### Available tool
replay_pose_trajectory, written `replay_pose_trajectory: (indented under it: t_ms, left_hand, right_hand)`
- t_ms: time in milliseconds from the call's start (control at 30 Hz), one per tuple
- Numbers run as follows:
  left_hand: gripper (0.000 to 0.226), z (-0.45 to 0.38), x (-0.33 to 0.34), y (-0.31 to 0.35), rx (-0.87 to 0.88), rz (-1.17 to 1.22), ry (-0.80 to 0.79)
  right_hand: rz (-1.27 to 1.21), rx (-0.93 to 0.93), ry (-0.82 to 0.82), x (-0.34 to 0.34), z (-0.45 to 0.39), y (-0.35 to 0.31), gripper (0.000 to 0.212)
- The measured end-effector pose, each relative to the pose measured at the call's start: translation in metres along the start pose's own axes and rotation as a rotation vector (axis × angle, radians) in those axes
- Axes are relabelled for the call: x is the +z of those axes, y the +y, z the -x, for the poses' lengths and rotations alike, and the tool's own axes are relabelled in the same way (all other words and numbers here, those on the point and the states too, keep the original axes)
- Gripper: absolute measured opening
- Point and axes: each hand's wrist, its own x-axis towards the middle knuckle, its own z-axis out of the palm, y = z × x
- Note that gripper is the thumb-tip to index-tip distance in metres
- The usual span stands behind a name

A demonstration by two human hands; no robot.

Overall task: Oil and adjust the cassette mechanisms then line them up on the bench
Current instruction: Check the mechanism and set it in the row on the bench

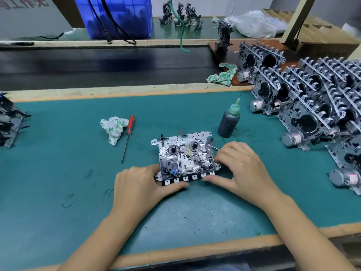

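Note:
A cassette mechanism (185,155) lies flat on the green bench mat (58,173), its row of key tabs toward me. My left hand (140,182) grips its near left corner, thumb along the front tabs. My right hand (242,167) grips the right side, fingers curled at the edge and thumb at the front. A grey oil bottle with a green nozzle (228,122) stands just behind the mechanism to the right. A red-handled screwdriver (128,135) lies to the left, beside a crumpled rag (112,128).
Several mechanisms with motors (312,106) stand in rows at the right. More mechanisms (7,122) lie at the left edge. A dark conveyor belt (97,65) runs behind the bench, with another rag (222,74), a blue bin (117,16) and cables beyond.

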Motion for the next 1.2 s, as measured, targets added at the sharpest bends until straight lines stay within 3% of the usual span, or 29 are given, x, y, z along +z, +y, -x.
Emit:
replay_pose_trajectory:
  t_ms: [233,467,667,800,933,1033,1100,1200]
  left_hand:
    - [0.073,0.000,0.001,-0.004,0.013,-0.005,0.000]
    - [0.059,0.001,0.001,-0.001,-0.010,0.030,0.020]
    - [0.065,0.001,0.001,0.000,0.010,-0.027,-0.023]
    - [0.072,0.001,0.003,0.001,0.045,-0.086,-0.010]
    - [0.075,0.002,0.004,0.000,0.055,-0.108,0.015]
    - [0.075,0.002,0.005,0.000,0.057,-0.115,0.021]
    - [0.075,0.002,0.006,-0.001,0.059,-0.109,0.029]
    - [0.074,0.002,0.006,-0.001,0.059,-0.103,0.046]
  right_hand:
    - [0.027,0.038,0.023,0.003,0.002,-0.006,0.049]
    - [-0.020,0.079,0.002,-0.003,-0.001,-0.006,0.049]
    - [-0.320,0.625,0.387,-0.014,-0.020,0.005,0.021]
    - [-0.520,0.853,0.235,-0.006,-0.046,0.024,0.057]
    - [-0.704,0.993,0.185,0.014,-0.057,0.032,0.044]
    - [-0.758,0.957,0.293,0.013,-0.053,0.029,0.028]
    - [-0.754,0.823,0.370,0.001,-0.048,0.025,0.016]
    - [-0.858,0.693,0.466,-0.016,-0.039,0.016,0.018]
